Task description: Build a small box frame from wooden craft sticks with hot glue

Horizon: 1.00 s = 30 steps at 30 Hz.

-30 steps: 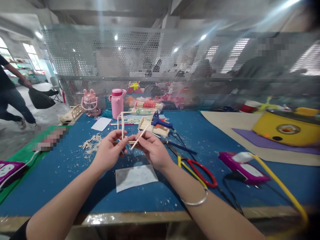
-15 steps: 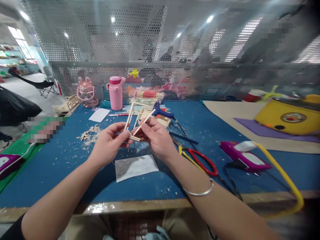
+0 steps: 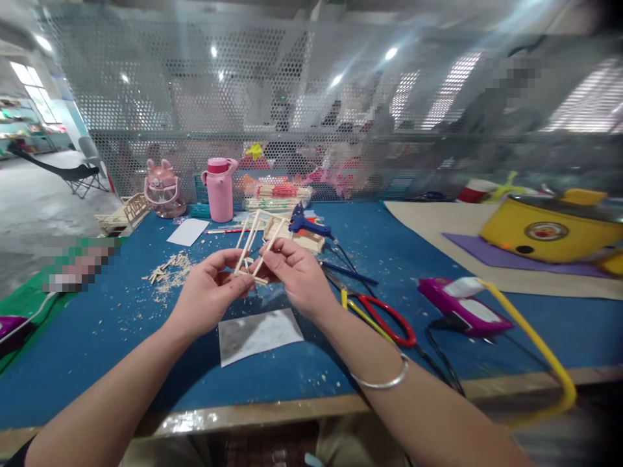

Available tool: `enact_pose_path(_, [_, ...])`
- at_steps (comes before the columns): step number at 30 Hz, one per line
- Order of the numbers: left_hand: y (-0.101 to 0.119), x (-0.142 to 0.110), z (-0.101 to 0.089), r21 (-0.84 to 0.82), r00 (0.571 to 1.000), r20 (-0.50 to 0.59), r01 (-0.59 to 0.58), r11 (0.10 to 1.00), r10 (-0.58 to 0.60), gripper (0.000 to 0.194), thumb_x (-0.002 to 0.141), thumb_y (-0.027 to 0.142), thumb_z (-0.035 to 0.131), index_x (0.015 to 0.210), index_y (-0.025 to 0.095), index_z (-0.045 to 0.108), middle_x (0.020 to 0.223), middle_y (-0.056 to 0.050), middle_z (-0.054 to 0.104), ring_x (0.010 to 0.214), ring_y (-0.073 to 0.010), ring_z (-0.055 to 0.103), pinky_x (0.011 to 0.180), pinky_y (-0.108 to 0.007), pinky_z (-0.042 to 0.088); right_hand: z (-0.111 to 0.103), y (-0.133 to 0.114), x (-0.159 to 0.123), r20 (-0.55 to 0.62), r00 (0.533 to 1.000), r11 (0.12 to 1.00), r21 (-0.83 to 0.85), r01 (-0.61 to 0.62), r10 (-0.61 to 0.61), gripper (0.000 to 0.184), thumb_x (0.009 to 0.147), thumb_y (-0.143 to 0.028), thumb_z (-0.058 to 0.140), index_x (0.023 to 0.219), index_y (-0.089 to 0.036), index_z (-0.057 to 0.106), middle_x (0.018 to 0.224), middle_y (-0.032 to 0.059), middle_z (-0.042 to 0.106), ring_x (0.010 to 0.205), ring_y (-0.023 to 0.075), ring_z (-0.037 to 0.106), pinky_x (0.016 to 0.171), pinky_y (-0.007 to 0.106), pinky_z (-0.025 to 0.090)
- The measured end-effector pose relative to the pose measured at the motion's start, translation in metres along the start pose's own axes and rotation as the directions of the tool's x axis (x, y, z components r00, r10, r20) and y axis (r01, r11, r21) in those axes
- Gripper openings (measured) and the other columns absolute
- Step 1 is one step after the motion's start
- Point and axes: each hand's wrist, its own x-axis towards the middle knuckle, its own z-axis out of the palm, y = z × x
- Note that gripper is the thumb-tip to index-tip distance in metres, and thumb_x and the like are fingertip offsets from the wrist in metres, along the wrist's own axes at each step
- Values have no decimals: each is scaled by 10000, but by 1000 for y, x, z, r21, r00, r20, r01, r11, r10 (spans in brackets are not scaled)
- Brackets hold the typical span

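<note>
Our left hand (image 3: 207, 285) grips the thin wooden frame (image 3: 248, 243) above the middle of the bench (image 3: 272, 386) while our right hand (image 3: 302, 275) pinches a slanting stick (image 3: 276, 234) at its right side, where squeezing too hard could skew a joint or snap a strip.

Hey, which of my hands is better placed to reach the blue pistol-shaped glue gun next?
Probably your right hand: the glue gun lies just beyond it, slightly rightward, though that hand pinches a thin pale wooden stick. Your left hand is farther away, holding the angular pale wooden frame.
</note>
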Motion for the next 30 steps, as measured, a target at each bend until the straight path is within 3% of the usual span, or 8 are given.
enact_pose_path(10, [0, -1, 3, -12, 1000, 1, -23, 1000, 23, 328, 655, 290, 731, 926, 158, 603, 795, -27, 669, 609, -113, 606, 567, -236, 504, 2, -1, -1, 43, 999, 999, 33, -1, 0, 242, 719, -399, 679, 829, -217, 563, 642, -36, 670, 533, 114, 620, 597, 271, 532])
enact_pose_path(17, [-9, 2, 7, -78, 999, 8, -40, 996, 41, 290, 651, 300, 735, 825, 165, 546, 727, 11, 627, 627, -104, 602, 587, -222, 498, 0, 1, 0, -13, 1000, 999, -36, -2, 2, 192, 710, -338, 687, 814, -202, 601, 665, -30, 659, 601, 100, 622, 582, 223, 523])
enact_pose_path(24, [-7, 0, 10, -135, 999, -46, -5, 991, -1, 384, 655, 480, 701, 806, 175, 525, 743, 18, 609, 597, -107, 614, 574, -236, 517, 2, 4, 1, -53, 999, 995, -98, 4, -9, 142, 706, -263, 685, 835, -206, 674, 750, -18, 675, 644, 99, 614, 632, 247, 536])
enact_pose_path(27, [-8, 2, 8, -65, 999, -40, 5, 998, -8, 371, 688, 492, 669, 831, 180, 527, 721, 21, 604, 535, -100, 595, 478, -205, 480, -1, 5, 2, -78, 997, 989, -148, 12, -23, 171, 696, -256, 692, 859, -206, 693, 741, -16, 680, 638, 98, 602, 592, 230, 518])
enact_pose_path(30, [-12, 4, 4, 122, 997, -68, -33, 992, 42, 281, 722, 427, 652, 822, 181, 559, 598, 36, 566, 488, -101, 558, 403, -177, 402, -6, 7, 5, -76, 997, 982, -191, 12, -27, 176, 686, -231, 693, 860, -209, 705, 692, -23, 673, 592, 93, 582, 552, 220, 497])
